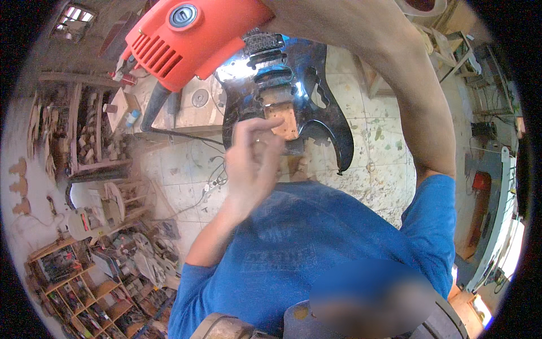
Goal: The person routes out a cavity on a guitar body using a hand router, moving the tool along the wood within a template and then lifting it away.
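Observation:
A glossy black electric guitar body [309, 63] lies in front of me, with dark routed cavities and a bare-wood neck pocket [287, 123] facing me. Over its near end is my left hand [257, 150], blurred by motion, its fingers loosely bent and apart with nothing seen in them. A red corded power tool [189, 42] with vent slots looms large at the upper left, covering part of the body. My right arm reaches up and across to this tool; my right hand [276, 11] meets it at the top edge, its fingers hidden.
Beyond the guitar body's left side stands a workbench [186, 116] with a round metal disc [200, 98] on it. The tool's dark cord [189, 134] runs below the bench edge. Cluttered shelves [84, 296] fill the lower left. Pale stained floor tiles [375, 164] spread on the right.

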A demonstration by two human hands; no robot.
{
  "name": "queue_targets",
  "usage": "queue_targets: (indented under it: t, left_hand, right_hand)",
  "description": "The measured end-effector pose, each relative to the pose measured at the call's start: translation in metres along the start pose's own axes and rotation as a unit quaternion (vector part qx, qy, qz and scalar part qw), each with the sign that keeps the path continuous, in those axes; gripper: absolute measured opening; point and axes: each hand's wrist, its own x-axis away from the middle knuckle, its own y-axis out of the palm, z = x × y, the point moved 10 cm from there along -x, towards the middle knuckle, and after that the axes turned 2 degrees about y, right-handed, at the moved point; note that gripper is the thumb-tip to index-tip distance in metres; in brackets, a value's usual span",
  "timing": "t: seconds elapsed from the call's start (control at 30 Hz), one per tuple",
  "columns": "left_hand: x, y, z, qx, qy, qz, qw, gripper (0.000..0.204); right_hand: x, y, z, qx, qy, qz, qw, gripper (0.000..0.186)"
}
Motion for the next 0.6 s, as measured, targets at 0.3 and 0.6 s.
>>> queue_targets:
  t: [0.3,0.6]
  left_hand:
    - [0.002,0.072,-0.075,0.167,-0.186,-0.114,0.961,0.035]
    - [0.018,0.039,-0.078,0.199,-0.115,-0.056,0.972,0.029]
  right_hand:
    - [0.007,0.006,0.004,0.000,0.034,-0.043,0.998,0.026]
    - [0.004,-0.007,-0.009,-0.076,0.093,-0.056,0.991,0.042]
